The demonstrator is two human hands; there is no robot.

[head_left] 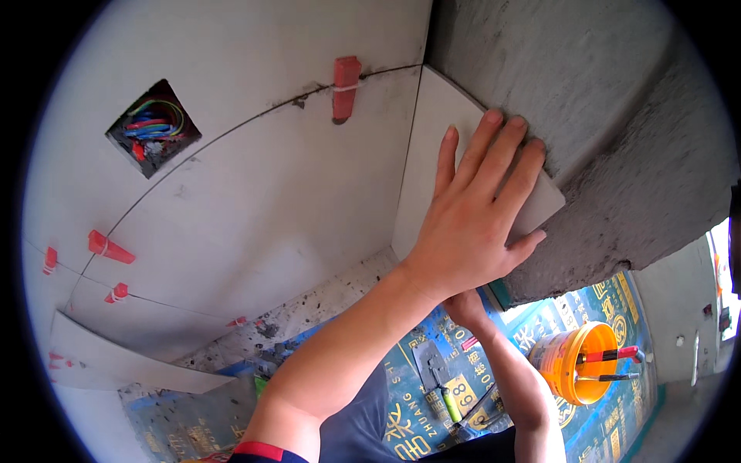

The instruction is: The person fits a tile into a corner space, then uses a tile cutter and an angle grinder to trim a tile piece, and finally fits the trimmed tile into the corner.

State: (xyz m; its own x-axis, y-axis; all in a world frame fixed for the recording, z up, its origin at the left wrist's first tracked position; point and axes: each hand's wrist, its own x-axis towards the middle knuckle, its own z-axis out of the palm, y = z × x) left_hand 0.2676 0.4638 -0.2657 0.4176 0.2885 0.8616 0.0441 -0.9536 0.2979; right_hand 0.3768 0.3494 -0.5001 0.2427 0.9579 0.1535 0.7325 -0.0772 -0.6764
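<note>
My left hand (472,208) lies flat with fingers spread on a narrow pale wall tile (423,147), its fingertips at the tile's upper edge and its thumb by the lower right corner. The tile meets a large pale wall tile (301,193) at the inner corner and stands against a rough grey cement wall (602,100). Below my left wrist, my right hand (465,309) is near the lower end of the narrow tile. Its fingers are mostly hidden, so what it touches cannot be seen.
Red levelling wedges (346,85) sit in the tile joints at left. Coloured wires fill a square wall opening (154,127). A yellow bucket (594,363) with tools stands at lower right. On the printed floor sheet (409,386) lies a green-handled trowel (432,370). A loose tile piece (131,359) leans lower left.
</note>
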